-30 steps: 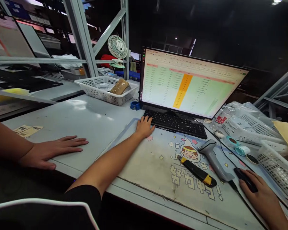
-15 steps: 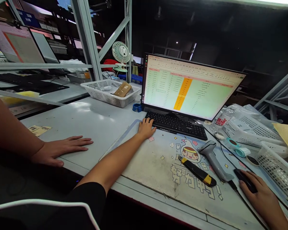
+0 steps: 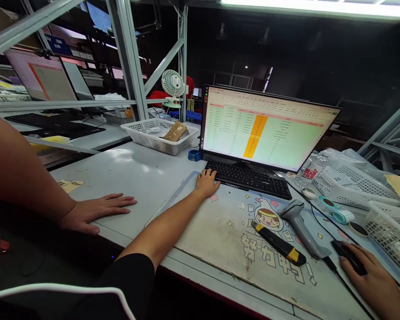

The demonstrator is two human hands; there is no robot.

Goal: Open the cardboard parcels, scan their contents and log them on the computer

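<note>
My left hand [image 3: 206, 183] lies at the left end of a black keyboard [image 3: 250, 178], fingers stretched over the keys and holding nothing. Over at the right, my right hand [image 3: 375, 278] is wrapped round a black computer mouse [image 3: 349, 257] on a printed desk mat [image 3: 216, 235]. A grey barcode scanner [image 3: 303, 229] with a cable lies left of the mouse. Beside the scanner is a black and yellow utility knife [image 3: 280, 243]. Behind the keyboard stands a monitor [image 3: 286, 129] showing a spreadsheet with an orange column.
Another person's hand [image 3: 98, 213] rests flat on the desk at left, near paper labels [image 3: 70, 186]. A white basket [image 3: 160, 138] holds a brown packet. A blue tape roll [image 3: 194, 155], a fan [image 3: 173, 84], and right-hand baskets [image 3: 393, 235] stand around.
The camera view has shifted, so the whole scene sits slightly lower and further right. Both my hands keep their places on the keyboard and mouse. The other person's hand stays on the desk.
</note>
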